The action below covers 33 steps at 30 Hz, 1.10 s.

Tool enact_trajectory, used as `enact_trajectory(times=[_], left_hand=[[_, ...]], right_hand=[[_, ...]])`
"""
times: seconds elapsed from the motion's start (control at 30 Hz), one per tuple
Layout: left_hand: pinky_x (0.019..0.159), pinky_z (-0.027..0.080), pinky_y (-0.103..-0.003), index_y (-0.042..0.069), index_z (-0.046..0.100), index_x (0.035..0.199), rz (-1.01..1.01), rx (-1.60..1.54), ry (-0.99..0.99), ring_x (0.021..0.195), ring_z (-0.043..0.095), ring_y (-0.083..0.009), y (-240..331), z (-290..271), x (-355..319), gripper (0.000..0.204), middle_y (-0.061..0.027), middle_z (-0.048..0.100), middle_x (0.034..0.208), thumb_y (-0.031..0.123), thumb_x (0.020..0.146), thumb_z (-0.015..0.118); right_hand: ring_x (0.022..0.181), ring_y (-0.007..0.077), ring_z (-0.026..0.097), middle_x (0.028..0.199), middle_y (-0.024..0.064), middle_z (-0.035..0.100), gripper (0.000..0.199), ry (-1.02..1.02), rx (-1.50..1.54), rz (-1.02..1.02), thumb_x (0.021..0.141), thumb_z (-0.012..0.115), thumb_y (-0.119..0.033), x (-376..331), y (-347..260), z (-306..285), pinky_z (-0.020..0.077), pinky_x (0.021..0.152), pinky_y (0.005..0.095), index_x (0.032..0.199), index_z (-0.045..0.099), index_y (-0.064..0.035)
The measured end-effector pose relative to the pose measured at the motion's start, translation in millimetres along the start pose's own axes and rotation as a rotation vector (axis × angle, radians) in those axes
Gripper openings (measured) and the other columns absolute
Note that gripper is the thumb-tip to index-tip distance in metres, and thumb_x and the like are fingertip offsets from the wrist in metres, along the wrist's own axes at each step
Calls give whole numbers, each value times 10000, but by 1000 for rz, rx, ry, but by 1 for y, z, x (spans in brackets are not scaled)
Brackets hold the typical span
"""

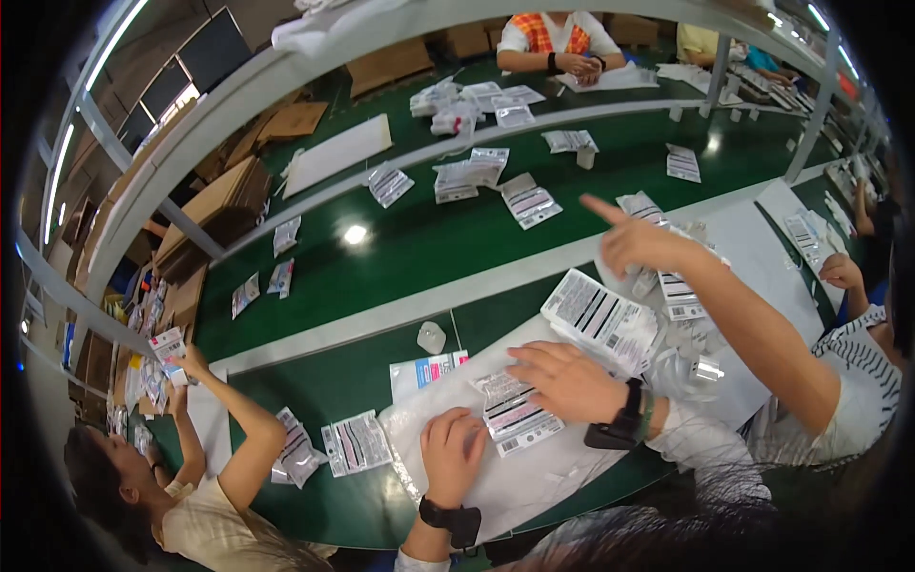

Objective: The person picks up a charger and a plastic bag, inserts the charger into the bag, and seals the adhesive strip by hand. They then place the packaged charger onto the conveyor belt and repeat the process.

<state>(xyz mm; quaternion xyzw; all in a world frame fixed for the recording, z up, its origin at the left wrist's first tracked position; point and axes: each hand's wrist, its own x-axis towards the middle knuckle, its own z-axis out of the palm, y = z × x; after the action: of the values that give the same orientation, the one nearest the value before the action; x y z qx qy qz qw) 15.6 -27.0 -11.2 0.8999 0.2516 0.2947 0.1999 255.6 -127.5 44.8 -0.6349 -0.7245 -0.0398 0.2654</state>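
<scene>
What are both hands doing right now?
Left hand: open, flat on the white sheet.
Right hand: open, resting on a clear packet.

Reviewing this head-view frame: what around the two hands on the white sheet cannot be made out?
- Under the left hand: its palm covers the white sheet there.
- Small labelled packet: its right end is hidden by the right hand.
- Packet printing: too small and blurred.
- Both forearms: cut off at the lower edge.

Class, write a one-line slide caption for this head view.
Both hands, left and right, press flat on a clear bag among labelled packets on a green table.
</scene>
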Motion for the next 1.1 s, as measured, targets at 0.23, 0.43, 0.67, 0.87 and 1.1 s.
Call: enact_trajectory(times=[0.23,0.43,0.67,0.87,1.1], left_hand=[[993,407,-411,129,692,1043,-160,-226,16,1136,595,-259,-12,-6,-1,210,-41,649,1172,146,839,738],[1006,391,-408,138,700,1041,-117,-233,-20,1140,590,-259,-12,0,8,196,-28,650,1173,158,848,723],[950,441,-413,150,717,1001,-102,-138,-27,1066,615,-277,-12,-4,-2,176,-31,668,1126,148,827,745],[980,396,-406,181,723,1001,-13,-72,-35,1088,583,-243,-11,-2,-1,164,19,661,1147,188,839,746],[991,382,-413,179,716,1012,-25,-55,-58,1100,576,-250,-11,-4,1,165,17,655,1159,178,847,729]], right_hand=[[1197,286,579,1211,84,633,651,-773,-90,92,748,793,-202,90,18,-22,488,982,401,1349,568,-95],[1267,359,526,1344,170,556,692,343,-526,76,749,801,-197,122,86,11,472,1034,435,1369,532,-50],[1329,362,495,1476,188,481,704,-23,-317,190,792,763,-197,24,63,-7,462,1059,446,1405,481,2],[1223,313,594,1332,157,621,457,-1,-497,374,834,689,-175,-42,96,6,481,1015,427,1251,618,-5],[1166,274,633,1262,122,675,344,-2,-404,403,855,656,-170,-41,101,11,481,998,419,1169,688,-34]])
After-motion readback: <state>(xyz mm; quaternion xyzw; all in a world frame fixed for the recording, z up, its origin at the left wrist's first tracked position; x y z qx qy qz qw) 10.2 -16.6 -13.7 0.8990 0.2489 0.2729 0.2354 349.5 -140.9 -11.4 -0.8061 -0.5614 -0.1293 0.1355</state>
